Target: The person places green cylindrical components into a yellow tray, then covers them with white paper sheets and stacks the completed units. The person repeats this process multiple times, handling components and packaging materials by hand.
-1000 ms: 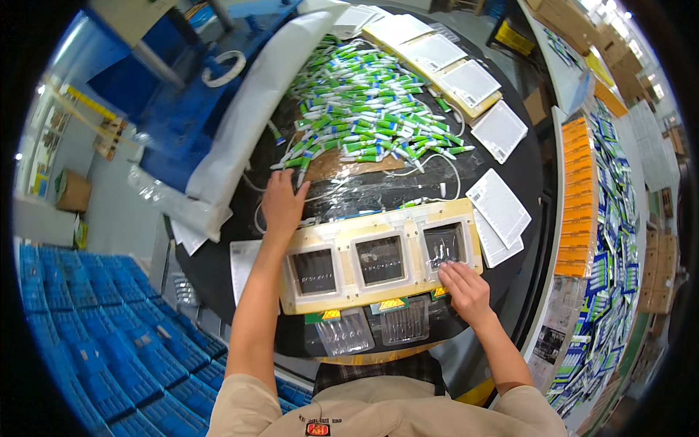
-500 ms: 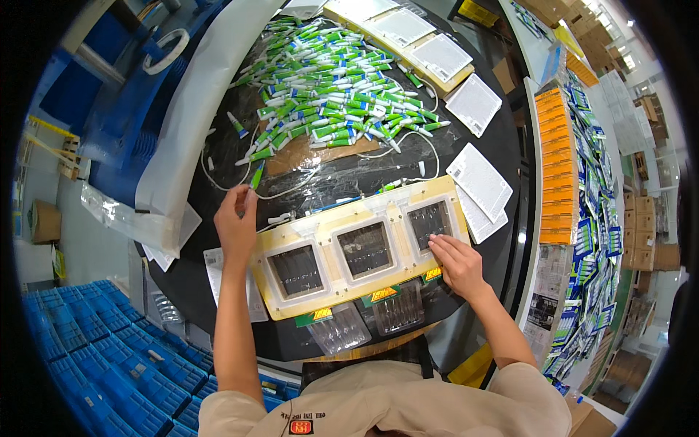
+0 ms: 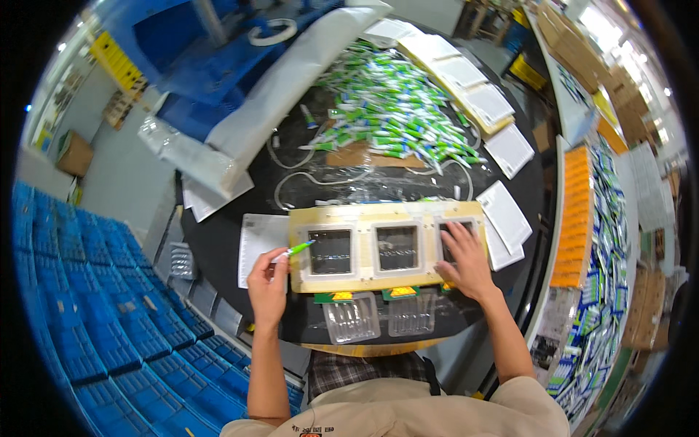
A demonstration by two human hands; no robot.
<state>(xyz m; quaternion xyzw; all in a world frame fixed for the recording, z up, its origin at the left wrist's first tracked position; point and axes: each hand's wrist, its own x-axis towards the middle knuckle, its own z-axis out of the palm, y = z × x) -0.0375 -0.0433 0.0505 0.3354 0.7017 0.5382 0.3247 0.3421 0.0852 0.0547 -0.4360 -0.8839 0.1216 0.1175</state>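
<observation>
Around our rounded black table (image 3: 215, 251), we see grey floor (image 3: 135, 146) at ten o'clock, blue crates (image 3: 95, 328) at eight, and cardboard boxes (image 3: 561, 36) near bright light (image 3: 604, 29) at two.

Blue crates (image 3: 95, 302) stand at lower left, a cardboard box (image 3: 73, 153) beyond them.

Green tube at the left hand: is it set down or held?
Held: the left hand pinches the green tube near its white end; its blue end is over the pale frame.
</observation>
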